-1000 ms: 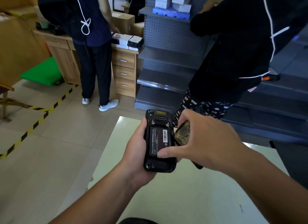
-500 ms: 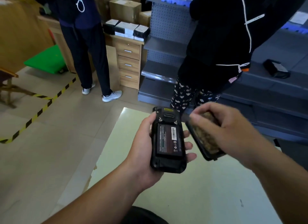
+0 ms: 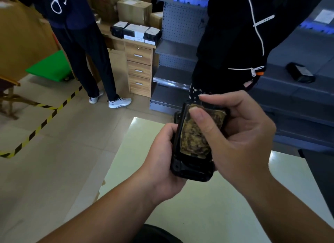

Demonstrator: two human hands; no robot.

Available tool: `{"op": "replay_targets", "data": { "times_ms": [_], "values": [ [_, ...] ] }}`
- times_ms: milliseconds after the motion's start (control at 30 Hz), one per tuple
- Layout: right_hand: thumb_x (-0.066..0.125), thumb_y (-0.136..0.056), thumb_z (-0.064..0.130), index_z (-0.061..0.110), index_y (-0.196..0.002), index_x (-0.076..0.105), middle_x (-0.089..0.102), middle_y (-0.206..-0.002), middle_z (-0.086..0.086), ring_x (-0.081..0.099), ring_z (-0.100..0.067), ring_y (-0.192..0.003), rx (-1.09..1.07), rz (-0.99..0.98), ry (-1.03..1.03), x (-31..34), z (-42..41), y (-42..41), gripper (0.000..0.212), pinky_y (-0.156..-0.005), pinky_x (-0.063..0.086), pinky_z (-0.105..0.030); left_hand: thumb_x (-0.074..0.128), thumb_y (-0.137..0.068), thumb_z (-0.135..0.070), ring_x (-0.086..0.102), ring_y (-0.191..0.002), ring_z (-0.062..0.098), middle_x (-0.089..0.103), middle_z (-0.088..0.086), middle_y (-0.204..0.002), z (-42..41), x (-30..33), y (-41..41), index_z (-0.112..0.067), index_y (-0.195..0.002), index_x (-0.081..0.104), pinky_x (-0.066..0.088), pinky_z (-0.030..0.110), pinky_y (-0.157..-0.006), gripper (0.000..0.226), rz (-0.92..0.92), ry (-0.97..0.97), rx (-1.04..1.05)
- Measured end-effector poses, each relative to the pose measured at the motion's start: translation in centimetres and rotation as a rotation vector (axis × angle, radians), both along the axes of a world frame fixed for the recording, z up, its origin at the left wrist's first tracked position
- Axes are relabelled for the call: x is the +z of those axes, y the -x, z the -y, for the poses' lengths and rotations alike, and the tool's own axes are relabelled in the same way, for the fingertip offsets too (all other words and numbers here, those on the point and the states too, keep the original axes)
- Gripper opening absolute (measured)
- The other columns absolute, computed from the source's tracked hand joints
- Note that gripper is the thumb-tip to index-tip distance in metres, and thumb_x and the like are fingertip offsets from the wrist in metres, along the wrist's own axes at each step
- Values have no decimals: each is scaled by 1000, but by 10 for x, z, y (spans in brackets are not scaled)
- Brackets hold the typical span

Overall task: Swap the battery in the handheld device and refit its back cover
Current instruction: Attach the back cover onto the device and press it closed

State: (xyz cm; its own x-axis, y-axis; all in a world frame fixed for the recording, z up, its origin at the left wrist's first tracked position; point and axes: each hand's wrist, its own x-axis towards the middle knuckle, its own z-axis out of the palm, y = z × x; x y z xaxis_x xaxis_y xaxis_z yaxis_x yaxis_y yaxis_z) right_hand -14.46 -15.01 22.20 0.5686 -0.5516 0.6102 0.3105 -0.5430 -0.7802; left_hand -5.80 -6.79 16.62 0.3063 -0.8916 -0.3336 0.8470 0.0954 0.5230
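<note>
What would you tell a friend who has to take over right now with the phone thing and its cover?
Left hand: holds the black device from below, back side up, above the pale table.
Right hand: fingers pinch the back cover, thumb pressing on its top end.
Done: the cover lies over the battery bay, so the battery is hidden.
Left: whether the cover is fully seated cannot be told; press it down all round until it sits flush.

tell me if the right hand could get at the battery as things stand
Probably not: the back cover lies over the battery bay of the handheld device, under the right hand's thumb; it must lift off first.
</note>
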Motion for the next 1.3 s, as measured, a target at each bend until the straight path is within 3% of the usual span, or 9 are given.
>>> {"op": "replay_targets", "data": {
  "times_ms": [200, 333, 367, 500, 567, 800, 1000, 1167, 1300],
  "values": [
    [76, -89, 18, 13, -106, 67, 75, -97, 4, 74, -5, -83, 60, -25, 28, 4, 12, 0, 20, -70, 59, -15, 54, -88, -41, 76, -84, 30, 79, 16, -102, -1, 6, -2, -10, -106, 78, 63, 45, -70, 43, -22, 63, -57],
    [77, -88, 18, 17, -106, 66, 73, -92, 8, 73, 0, -82, 85, -15, 84, 2, 11, 5, 21, -70, 56, -10, 57, -87, -44, 65, -106, 34, 69, 17, -118, -3, 6, -2, -7, -120, 73, 49, 58, -104, 53, 26, -20, -25],
    [77, -88, 16, 18, -107, 65, 72, -95, 10, 72, 3, -82, 91, -8, 119, 2, 9, 6, 23, -70, 55, -8, 56, -89, -45, 63, -107, 34, 68, 17, -118, -3, 5, -1, -5, -122, 72, 49, 56, -104, 54, 42, -41, -13],
    [73, -90, 15, 21, -108, 62, 69, -94, 10, 69, 4, -82, 98, 15, 65, -7, 6, 6, 22, -70, 53, -9, 58, -85, -42, 73, -78, 26, 76, 10, -87, -3, 1, -4, -12, -92, 79, 62, 34, -63, 38, 46, -13, -4],
    [74, -91, 13, 19, -107, 62, 68, -87, 13, 69, 3, -79, 87, 15, -13, -14, 4, 4, 21, -67, 54, -10, 55, -87, -41, 74, -67, 24, 77, 8, -78, -2, -1, -4, -12, -81, 79, 60, 32, -55, 39, 55, -24, -9],
    [80, -88, 22, 22, -110, 60, 68, -96, 3, 72, -3, -83, 84, 69, 18, -25, 3, 6, 30, -70, 59, -17, 50, -90, -44, 72, -66, 22, 74, 6, -76, -2, 0, -5, -15, -81, 78, 59, 31, -55, 42, 96, -87, 4],
    [83, -88, 33, 32, -116, 58, 71, -99, 12, 74, -11, -85, 193, -3, -39, -27, 11, 9, 38, -70, 60, -21, 45, -93, -40, 70, -54, 20, 73, 5, -63, -4, 0, -2, -15, -64, 78, 57, 29, -48, 50, 97, -88, -28],
    [84, -87, 38, 44, -120, 55, 68, -104, 16, 74, -17, -91, 222, -81, 14, -30, 12, 14, 44, -72, 61, -26, 48, -92, -45, 73, -65, 22, 76, 7, -77, -7, -2, 2, -15, -82, 79, 59, 31, -53, 44, 114, -135, -19],
    [78, -92, 42, 49, -122, 55, 70, -102, 15, 74, -15, -87, 215, -83, 18, -32, 12, 17, 39, -68, 61, -26, 50, -89, -46, 69, -79, 28, 72, 12, -94, -9, 3, 3, -14, -100, 77, 60, 39, -68, 43, 155, -183, -29]
  ]
}}
